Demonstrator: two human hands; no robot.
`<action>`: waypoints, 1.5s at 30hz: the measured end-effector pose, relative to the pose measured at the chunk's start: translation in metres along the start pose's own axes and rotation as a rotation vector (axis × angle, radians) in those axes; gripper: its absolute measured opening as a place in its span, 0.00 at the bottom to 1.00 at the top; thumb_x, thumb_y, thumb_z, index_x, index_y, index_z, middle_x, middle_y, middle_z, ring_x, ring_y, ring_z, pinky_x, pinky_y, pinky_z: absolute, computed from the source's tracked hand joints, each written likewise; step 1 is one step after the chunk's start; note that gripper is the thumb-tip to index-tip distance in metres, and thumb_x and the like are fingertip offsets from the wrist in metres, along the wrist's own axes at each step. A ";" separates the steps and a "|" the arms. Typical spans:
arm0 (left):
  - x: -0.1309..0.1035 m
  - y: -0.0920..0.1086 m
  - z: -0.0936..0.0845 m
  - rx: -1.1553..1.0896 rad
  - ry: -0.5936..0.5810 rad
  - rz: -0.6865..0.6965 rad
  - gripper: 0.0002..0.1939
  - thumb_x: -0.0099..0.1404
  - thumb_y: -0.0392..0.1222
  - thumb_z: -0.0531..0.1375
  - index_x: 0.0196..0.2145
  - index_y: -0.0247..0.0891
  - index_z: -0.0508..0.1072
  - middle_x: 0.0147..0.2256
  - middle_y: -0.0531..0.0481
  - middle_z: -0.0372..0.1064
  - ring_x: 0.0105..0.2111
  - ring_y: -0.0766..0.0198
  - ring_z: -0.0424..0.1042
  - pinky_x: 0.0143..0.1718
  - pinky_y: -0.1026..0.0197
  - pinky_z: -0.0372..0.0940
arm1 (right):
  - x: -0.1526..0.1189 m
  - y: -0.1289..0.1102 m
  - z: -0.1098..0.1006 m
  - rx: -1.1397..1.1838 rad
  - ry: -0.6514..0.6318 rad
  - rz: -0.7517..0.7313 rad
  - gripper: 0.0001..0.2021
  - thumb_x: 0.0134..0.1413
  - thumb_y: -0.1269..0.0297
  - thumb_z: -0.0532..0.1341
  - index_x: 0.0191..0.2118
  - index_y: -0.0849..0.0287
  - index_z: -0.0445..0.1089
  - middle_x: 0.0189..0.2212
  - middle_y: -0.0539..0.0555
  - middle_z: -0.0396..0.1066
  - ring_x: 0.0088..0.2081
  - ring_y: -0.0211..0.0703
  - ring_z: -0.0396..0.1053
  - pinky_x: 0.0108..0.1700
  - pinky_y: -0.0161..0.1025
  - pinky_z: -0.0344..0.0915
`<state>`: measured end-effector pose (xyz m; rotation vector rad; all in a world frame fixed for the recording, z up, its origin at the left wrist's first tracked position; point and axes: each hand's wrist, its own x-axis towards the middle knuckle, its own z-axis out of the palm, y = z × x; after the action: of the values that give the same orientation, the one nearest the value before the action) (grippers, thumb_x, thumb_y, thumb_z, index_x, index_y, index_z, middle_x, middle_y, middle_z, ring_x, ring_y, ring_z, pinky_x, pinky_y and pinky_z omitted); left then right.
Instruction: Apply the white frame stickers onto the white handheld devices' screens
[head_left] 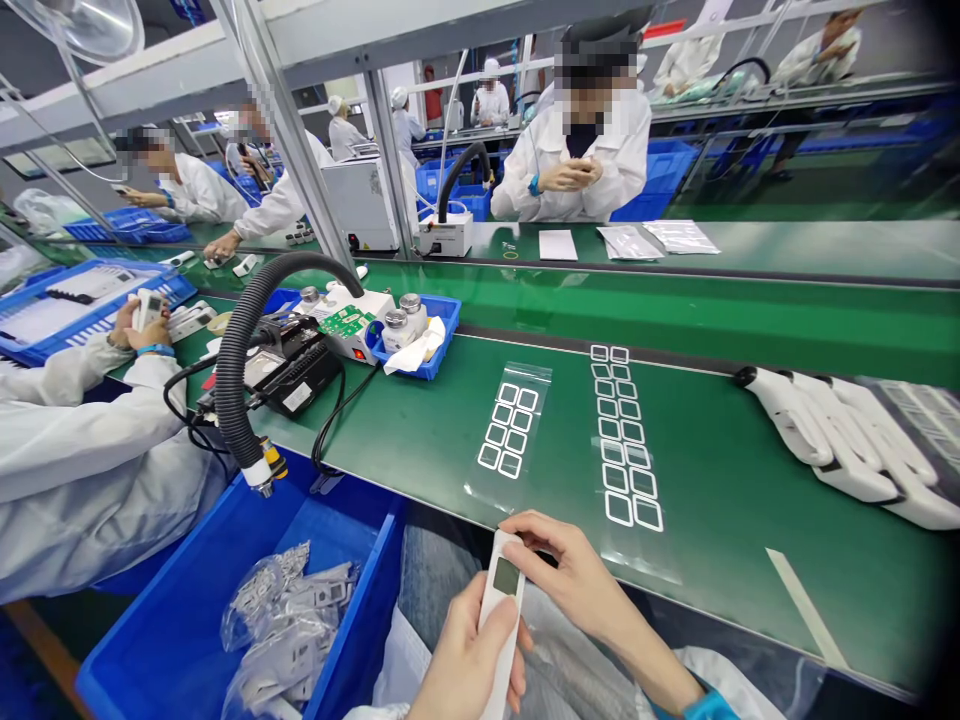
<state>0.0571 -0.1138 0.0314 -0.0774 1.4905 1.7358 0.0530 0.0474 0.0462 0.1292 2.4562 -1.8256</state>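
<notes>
A slim white handheld device (500, 625) with a small grey display is held above my lap, at the front edge of the bench. My left hand (469, 650) wraps round its lower body, with the thumb lying just under the display. At the device's top end, my right hand (566, 570) grips it with thumb and fingertips. Beyond my hands, a clear sheet (487, 488) carries several white rounded square frames. Farther right lies a longer clear strip (609, 455) with two columns of the same frames.
Several white device housings (840, 430) lie at the right. A blue bin (180, 580) with bagged parts stands lower left. Above it hangs a black flexible hose (236, 350). A blue tray (442, 345) holds bottles and a tissue. Co-workers sit at the left and across the line.
</notes>
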 end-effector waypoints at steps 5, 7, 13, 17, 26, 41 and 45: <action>0.001 0.003 0.000 0.082 -0.041 -0.056 0.21 0.59 0.61 0.57 0.36 0.39 0.64 0.25 0.54 0.67 0.14 0.72 0.60 0.13 0.68 0.56 | -0.005 -0.002 -0.004 -0.125 -0.006 -0.068 0.09 0.64 0.60 0.55 0.38 0.57 0.71 0.32 0.51 0.67 0.32 0.40 0.64 0.36 0.36 0.62; 0.003 0.009 -0.004 0.155 -0.077 -0.073 0.19 0.60 0.58 0.57 0.36 0.39 0.64 0.25 0.54 0.67 0.14 0.72 0.60 0.14 0.68 0.55 | -0.008 -0.004 -0.010 -0.146 -0.032 -0.098 0.10 0.65 0.60 0.54 0.40 0.57 0.71 0.33 0.51 0.68 0.33 0.40 0.65 0.36 0.36 0.63; 0.016 0.050 -0.020 0.490 -0.273 -0.032 0.12 0.59 0.42 0.58 0.41 0.39 0.71 0.27 0.53 0.70 0.26 0.65 0.67 0.29 0.65 0.62 | -0.021 -0.019 -0.046 -0.352 -0.200 -0.160 0.14 0.58 0.56 0.63 0.49 0.49 0.71 0.48 0.54 0.69 0.44 0.46 0.70 0.48 0.40 0.66; 0.032 0.076 -0.016 0.602 -0.402 0.103 0.09 0.54 0.46 0.65 0.32 0.42 0.77 0.30 0.53 0.73 0.33 0.59 0.69 0.35 0.63 0.62 | -0.029 -0.032 -0.066 -0.508 -0.210 -0.232 0.15 0.57 0.59 0.63 0.51 0.44 0.69 0.45 0.51 0.72 0.44 0.46 0.71 0.55 0.43 0.63; 0.163 0.141 -0.035 0.536 -0.056 0.480 0.26 0.59 0.64 0.56 0.37 0.36 0.75 0.34 0.47 0.69 0.32 0.59 0.69 0.29 0.61 0.67 | 0.028 -0.016 -0.155 -0.574 0.259 -0.133 0.08 0.51 0.63 0.64 0.38 0.58 0.73 0.28 0.49 0.67 0.28 0.39 0.64 0.30 0.34 0.61; 0.262 0.151 -0.030 0.741 -0.115 0.463 0.25 0.56 0.62 0.59 0.22 0.34 0.73 0.33 0.48 0.62 0.21 0.68 0.62 0.11 0.68 0.54 | 0.187 0.078 -0.396 -0.633 1.013 0.631 0.15 0.61 0.60 0.62 0.49 0.64 0.69 0.47 0.59 0.70 0.45 0.46 0.71 0.46 0.46 0.70; 0.259 0.153 -0.031 0.729 -0.128 0.452 0.24 0.56 0.61 0.61 0.21 0.35 0.71 0.31 0.50 0.61 0.20 0.70 0.59 0.12 0.68 0.53 | 0.188 0.079 -0.385 -0.715 0.986 0.542 0.17 0.61 0.63 0.60 0.53 0.66 0.65 0.51 0.63 0.66 0.47 0.51 0.69 0.48 0.50 0.68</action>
<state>-0.2197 0.0048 0.0056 0.7821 2.0546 1.3721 -0.1298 0.4431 0.0602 1.7483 2.9541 -0.6124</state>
